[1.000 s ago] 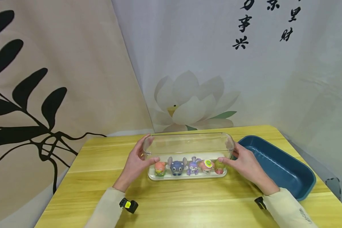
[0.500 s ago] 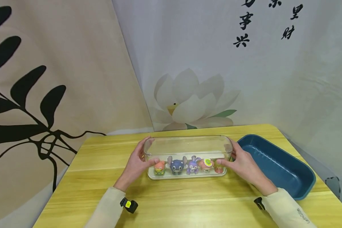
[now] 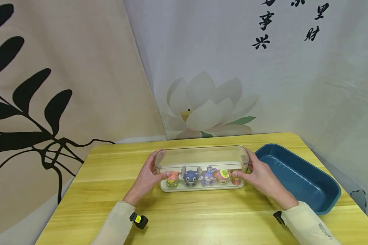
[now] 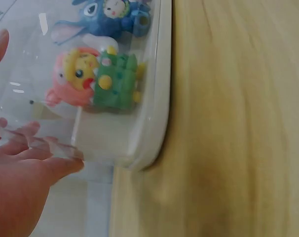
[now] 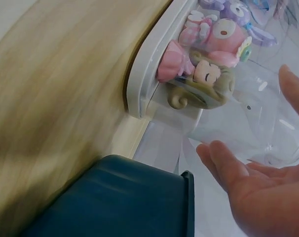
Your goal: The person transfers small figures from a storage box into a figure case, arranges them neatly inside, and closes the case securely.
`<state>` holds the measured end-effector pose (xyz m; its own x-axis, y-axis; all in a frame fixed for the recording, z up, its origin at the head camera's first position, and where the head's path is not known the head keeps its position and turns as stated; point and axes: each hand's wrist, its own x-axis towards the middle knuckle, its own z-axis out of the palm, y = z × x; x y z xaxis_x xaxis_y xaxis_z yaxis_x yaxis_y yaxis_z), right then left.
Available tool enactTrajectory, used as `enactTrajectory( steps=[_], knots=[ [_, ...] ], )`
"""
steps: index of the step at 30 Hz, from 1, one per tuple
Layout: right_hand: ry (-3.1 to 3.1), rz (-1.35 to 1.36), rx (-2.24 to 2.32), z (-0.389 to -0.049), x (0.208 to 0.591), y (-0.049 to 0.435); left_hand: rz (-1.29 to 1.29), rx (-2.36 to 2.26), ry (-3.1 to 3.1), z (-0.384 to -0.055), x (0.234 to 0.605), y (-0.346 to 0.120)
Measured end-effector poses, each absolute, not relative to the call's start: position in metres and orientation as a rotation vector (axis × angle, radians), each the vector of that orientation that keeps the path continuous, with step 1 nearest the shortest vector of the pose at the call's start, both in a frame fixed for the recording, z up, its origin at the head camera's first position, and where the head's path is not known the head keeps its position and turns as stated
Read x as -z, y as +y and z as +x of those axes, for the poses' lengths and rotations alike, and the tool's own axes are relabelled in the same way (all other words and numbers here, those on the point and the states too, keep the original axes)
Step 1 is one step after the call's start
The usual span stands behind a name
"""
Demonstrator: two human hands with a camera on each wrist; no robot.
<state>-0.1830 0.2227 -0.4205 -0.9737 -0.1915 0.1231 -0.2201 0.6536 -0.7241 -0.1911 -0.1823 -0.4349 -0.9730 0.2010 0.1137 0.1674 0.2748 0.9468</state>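
A clear plastic cover [image 3: 199, 156] stands over a long white base [image 3: 202, 189] at the middle of the table. Through its wall show several small figures in a row: one with a pink hood and green body [image 4: 115, 81], a blue big-eared one [image 3: 190, 177], a purple rabbit [image 3: 208, 177], a pink one [image 3: 222, 176] and a brown-haired doll [image 5: 208, 74]. My left hand [image 3: 146, 176] grips the cover's left end, thumb in front and fingers round the side. At the other end my right hand [image 3: 263, 176] holds it likewise. Whether the cover's lower edge sits fully in the base is hard to tell.
A dark blue rectangular tub [image 3: 297, 177] stands slantwise on the wooden table [image 3: 202, 221], close beside the right hand. Behind the table hangs a printed cloth [image 3: 217, 68] with a lotus and black characters.
The clear cover has come down a little toward the white base, both hands lowering with it. In the last half second it hardly moves; the view shifts slightly.
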Motion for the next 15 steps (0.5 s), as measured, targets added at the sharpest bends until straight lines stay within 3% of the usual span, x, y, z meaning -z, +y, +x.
enactTrajectory(
  steps=[15],
  knots=[
    [-2.79, 0.335, -1.101, -0.166, 0.418, 0.241, 0.323, -1.53, 2.708, -0.173, 0.443, -0.19]
  ],
)
